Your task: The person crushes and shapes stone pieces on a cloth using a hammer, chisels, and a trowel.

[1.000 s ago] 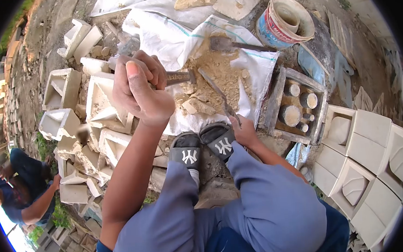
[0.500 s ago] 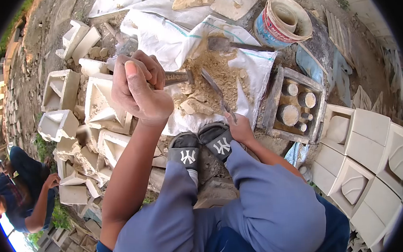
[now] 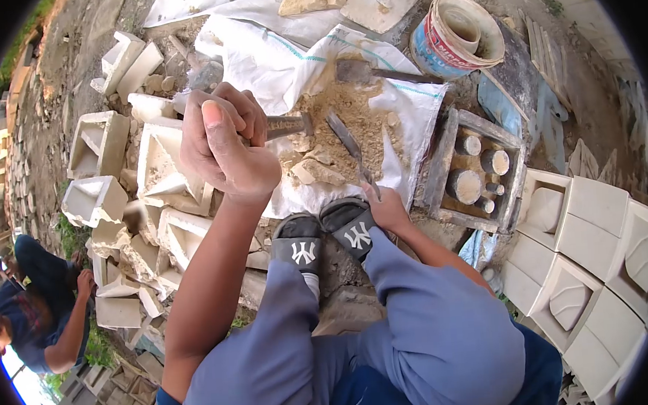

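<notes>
My left hand (image 3: 227, 138) is closed in a fist, raised above the sack. Out of its right side juts the dark metal head of a hammer (image 3: 289, 124), whose handle is hidden by the fist. My right hand (image 3: 385, 206), close to my right sandal, grips a narrow trowel (image 3: 345, 136) by its lower end. The trowel's blade points up and left over crumbled tan material (image 3: 352, 112) and broken lumps (image 3: 315, 172). All of this lies on a white woven sack (image 3: 256, 65). A second flat-bladed tool (image 3: 353, 71) rests at the heap's upper edge.
On the right stand a paint bucket (image 3: 441, 50), a mould box (image 3: 441, 173) with several round cores, and stacked cast blocks (image 3: 591, 205). Broken block pieces (image 3: 98, 146) crowd the left. A seated person (image 3: 49, 316) is at the far left.
In my right hand the trowel has turned, so its blade shows broader. My left hand and the hammer are nearly still. The other person's arm has shifted slightly.
</notes>
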A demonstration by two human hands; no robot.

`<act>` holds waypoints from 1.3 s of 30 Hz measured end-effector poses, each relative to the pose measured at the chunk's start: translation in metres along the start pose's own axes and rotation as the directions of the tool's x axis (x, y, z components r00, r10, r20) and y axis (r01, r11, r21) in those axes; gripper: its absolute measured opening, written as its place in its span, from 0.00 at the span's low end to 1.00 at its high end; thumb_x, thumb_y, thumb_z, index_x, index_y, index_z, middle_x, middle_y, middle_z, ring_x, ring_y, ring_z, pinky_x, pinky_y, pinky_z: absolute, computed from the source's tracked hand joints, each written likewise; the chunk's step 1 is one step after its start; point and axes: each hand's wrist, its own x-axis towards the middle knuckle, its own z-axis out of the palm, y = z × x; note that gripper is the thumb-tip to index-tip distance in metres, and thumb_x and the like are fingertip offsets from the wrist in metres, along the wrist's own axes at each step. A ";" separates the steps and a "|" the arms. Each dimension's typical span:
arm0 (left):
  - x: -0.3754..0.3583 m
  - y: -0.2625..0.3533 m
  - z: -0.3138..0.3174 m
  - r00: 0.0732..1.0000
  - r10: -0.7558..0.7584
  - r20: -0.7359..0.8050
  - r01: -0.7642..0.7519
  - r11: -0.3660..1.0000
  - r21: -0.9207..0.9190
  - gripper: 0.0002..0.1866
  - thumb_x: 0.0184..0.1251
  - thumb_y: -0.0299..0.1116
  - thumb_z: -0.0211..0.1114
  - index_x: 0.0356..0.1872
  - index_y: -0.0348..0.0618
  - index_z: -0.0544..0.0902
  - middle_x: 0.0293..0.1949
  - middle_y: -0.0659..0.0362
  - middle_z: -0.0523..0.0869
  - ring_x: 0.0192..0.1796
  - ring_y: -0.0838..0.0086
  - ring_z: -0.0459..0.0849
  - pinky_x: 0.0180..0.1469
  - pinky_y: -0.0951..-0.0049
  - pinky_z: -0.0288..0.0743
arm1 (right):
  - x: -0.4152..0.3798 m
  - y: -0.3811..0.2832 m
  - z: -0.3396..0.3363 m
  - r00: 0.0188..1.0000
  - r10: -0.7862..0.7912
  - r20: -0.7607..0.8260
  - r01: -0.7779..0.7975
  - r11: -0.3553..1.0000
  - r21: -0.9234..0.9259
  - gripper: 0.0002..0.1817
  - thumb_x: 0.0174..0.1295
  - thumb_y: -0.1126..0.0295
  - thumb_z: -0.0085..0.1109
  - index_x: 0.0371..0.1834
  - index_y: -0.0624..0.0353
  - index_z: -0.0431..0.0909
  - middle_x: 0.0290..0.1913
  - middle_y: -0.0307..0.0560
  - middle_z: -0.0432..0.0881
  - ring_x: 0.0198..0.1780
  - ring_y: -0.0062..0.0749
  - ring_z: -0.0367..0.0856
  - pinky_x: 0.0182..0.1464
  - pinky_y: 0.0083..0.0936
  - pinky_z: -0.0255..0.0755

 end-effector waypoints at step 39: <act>0.002 -0.003 -0.001 0.998 0.056 0.017 -0.057 0.998 0.040 0.22 0.80 0.42 0.48 0.23 0.43 0.62 0.18 0.61 0.63 0.16 0.84 0.58 0.16 0.82 0.50 | 0.002 -0.023 0.000 0.988 0.061 0.140 -0.125 0.852 0.508 0.37 0.75 0.40 0.43 0.15 0.59 0.69 0.15 0.37 0.71 0.15 0.21 0.66 0.20 0.28 0.60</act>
